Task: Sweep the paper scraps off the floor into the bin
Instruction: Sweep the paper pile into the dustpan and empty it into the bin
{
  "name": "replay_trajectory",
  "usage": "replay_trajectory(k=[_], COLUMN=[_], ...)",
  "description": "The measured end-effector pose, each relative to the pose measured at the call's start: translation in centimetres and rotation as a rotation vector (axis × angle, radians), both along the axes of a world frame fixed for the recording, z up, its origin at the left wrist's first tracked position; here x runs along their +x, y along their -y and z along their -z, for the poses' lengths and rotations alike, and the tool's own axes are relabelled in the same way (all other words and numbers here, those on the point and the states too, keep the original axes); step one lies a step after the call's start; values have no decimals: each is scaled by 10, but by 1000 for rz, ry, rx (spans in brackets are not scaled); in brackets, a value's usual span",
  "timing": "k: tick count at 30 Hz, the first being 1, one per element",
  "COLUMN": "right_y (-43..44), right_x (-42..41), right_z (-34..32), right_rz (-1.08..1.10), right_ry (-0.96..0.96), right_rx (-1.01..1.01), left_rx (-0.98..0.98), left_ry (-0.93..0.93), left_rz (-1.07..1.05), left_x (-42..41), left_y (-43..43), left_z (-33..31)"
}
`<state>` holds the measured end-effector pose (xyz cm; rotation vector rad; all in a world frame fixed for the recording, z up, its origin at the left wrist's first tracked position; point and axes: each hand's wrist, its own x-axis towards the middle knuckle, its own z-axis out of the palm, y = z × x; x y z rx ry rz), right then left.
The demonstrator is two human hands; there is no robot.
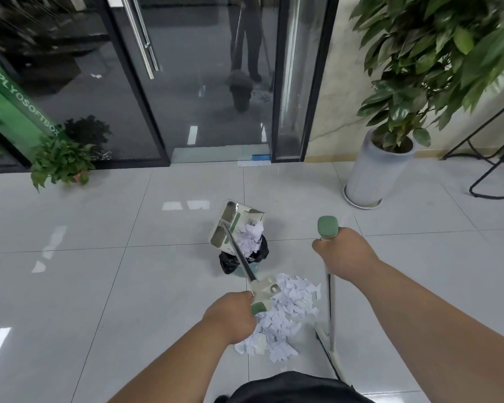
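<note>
L hand [230, 315] fingers clamped round end of dustpan [230, 225] handle. Shaft runs from my fist fwd and up to the pan, tipped mouth-down over the bin [239, 273]. Scraps [252, 237] hang at pan lip, right above the black bag [262, 251] liner; can't see inside the bin. R hand [341, 251] fingers wrapped on broom [330, 301] grip, broom upright, head on floor [128, 286] by my feet. Big pile [288, 303] on floor btw both hands, near side of bin, closer to L. Next, imo: set pan down beside pile, mouth facing broom.
</note>
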<state>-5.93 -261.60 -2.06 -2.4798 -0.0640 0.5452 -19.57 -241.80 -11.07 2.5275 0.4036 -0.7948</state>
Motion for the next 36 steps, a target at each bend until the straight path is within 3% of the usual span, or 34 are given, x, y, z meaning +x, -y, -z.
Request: replay_trajectory(k=[6, 18, 29, 36], right_y=[2, -3, 6, 23], right_x=[-1, -7, -15, -25], right_z=[1, 3, 11, 27], right_rz=[-24, -59, -127, -138], right_ry=[0, -5, -18, -26], right_rx=[-1, -50, 8, -21], left_rx=[248, 386, 394, 283], left_ry=[45, 67, 125, 220], left_rz=[88, 91, -111, -464], left_x=[-11, -41, -55, -85], left_y=[10, 16, 22, 29], left_z=[-4, -27, -51, -59])
